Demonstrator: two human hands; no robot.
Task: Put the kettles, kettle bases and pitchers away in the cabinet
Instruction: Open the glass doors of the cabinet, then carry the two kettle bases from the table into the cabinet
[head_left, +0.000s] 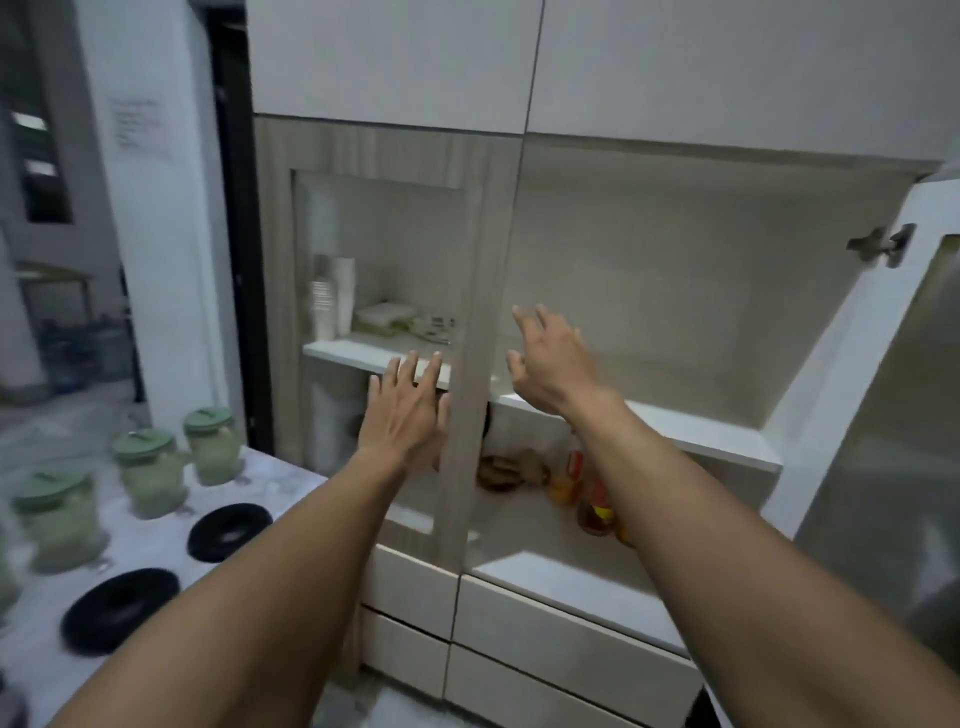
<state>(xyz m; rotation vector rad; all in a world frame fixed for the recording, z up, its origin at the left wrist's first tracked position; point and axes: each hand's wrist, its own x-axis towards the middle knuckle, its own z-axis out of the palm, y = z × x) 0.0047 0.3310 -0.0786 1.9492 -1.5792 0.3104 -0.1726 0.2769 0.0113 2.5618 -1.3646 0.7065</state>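
Three green-lidded glass pitchers stand on the marble counter at the left: one (214, 446), another (149, 470), a third (58, 518). Two black round kettle bases lie in front of them, one (229, 531) nearer the cabinet, the other (120, 609) closer to me. The cabinet's left glass door (462, 332) is shut; its right door (883, 374) is swung open. My left hand (402, 410) is flat, fingers apart, against the left door's glass. My right hand (550, 364) hovers with fingers spread above the white middle shelf (691, 431). No kettle is in view.
Behind the left glass stand stacked cups (332, 296) and flat packages (387, 314). Below the shelf sit bottles (597, 506) and a brown item (501, 470). White drawers (561, 618) lie under the cabinet. A dark doorway (231, 208) opens at the left.
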